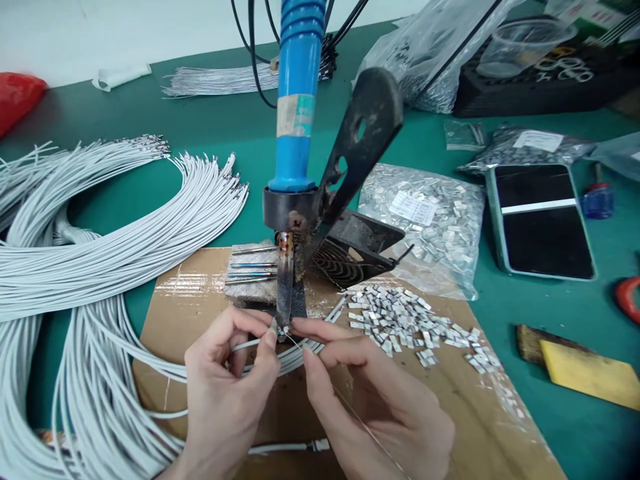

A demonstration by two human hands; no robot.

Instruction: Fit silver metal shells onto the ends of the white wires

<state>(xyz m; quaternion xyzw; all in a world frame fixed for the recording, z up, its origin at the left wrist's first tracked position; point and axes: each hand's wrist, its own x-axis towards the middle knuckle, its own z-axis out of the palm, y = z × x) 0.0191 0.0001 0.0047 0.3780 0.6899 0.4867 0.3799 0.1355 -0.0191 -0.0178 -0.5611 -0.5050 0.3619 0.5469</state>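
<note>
Head view: the left hand [237, 373] pinches a pale grey cable [245, 345] between thumb and forefinger close to its end, likely so that the short free part sits steady. The right hand [375, 393] has thumb and fingers pressed together on a thin wire [361, 421], which slants up to that same spot, probably gripped near its end for fine control. The cable's end is right under the metal point of a blue soldering iron [300, 73]; fingertips hide whether they touch. A black stand [377, 100] holds the iron point-down, which seems meant to leave both hands free. Beneath lies cardboard [170, 300], perhaps shielding the green table [200, 123]. Small metal pieces [390, 317] are heaped on the right, within easy reach. Bundled cables [125, 270] curve along the left, mostly clear of the fingers.
</note>
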